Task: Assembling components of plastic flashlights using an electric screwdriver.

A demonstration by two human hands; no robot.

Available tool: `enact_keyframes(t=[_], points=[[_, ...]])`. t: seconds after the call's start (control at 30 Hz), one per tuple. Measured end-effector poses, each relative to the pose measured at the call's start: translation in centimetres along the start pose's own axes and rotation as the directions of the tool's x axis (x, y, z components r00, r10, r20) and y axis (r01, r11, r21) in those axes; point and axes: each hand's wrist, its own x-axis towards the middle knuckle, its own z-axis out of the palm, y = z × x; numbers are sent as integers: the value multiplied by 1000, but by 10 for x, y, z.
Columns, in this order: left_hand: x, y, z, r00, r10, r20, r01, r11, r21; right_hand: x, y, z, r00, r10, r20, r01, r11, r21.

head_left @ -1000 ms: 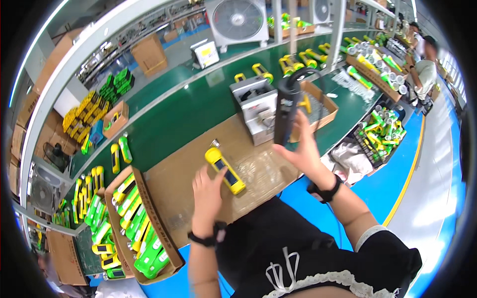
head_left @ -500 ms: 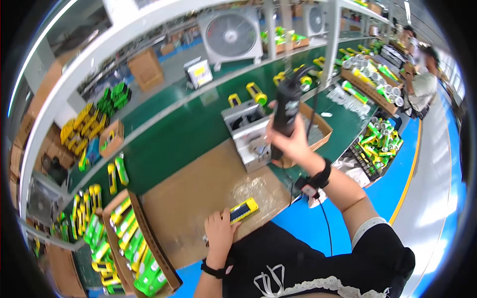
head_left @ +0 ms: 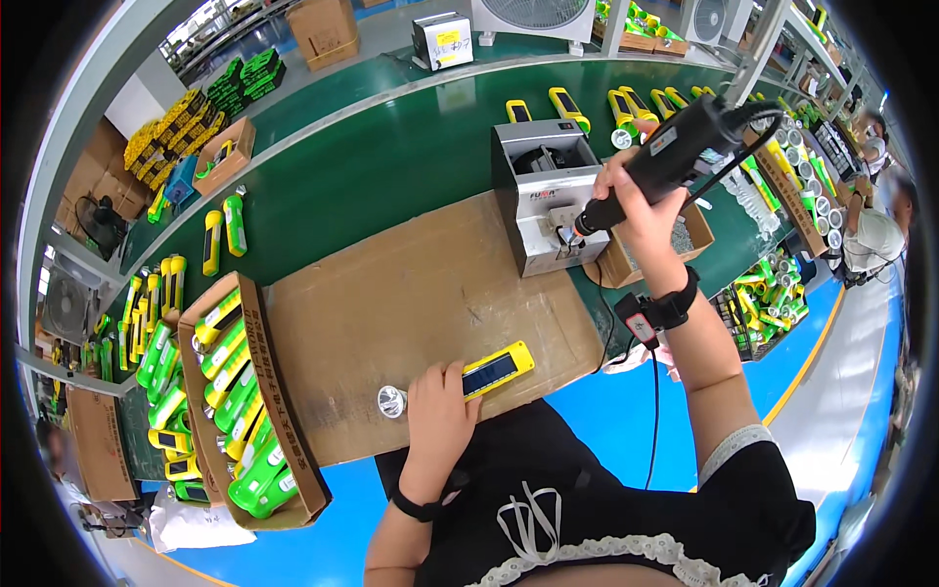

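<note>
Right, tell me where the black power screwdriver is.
The black power screwdriver is right of centre in the head view, in the right hand, its tip at the front of the grey metal box.

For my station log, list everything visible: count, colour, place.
Bench: one, green, mid-picture
Cardboard: one, brown, on bench
Flashlight: one, yellow, on cardboard's near side
Reflector: one, silver, left of flashlight
Machine: one, grey, cardboard's far right
Power screwdriver: one, black, tip at machine
Open carton: one, brown, left of cardboard
Other flashlights: many, green and yellow, carton and bench
Parts carton: one, brown, right of machine
Crate: one, black, right of bench
Fans: at least two, white, top
People: at least two, pale tops, right
Left hand: one, bare, on flashlight
Right hand: one, bare, gripping screwdriver
</note>
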Motion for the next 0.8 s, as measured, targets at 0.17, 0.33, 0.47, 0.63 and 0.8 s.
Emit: enact_keyframes(t=[0.17, 0.33, 0.47, 0.63, 0.8], points=[[1, -2, -1, 999, -25, -33, 23, 999, -44, 1, 11, 9, 997, 62, 54, -52, 984, -169], [0, -8, 0, 998, -19, -62, 16, 998, -58, -4, -4, 21, 982, 177, 61, -173, 983, -60], [-3, -10, 7, 994, -13, -108, 6, 998, -65, -40, -29, 30, 981, 190, 40, -193, 974, 117], [-10, -7, 12, 986, -28, -163, 21, 999, -46, -78, -39, 44, 972, 138, 189, -184, 950, 251], [-12, -5, 16, 978, -18, -208, 13, 1000, -24, -89, -33, 52, 962, 127, 243, -190, 947, 257]])
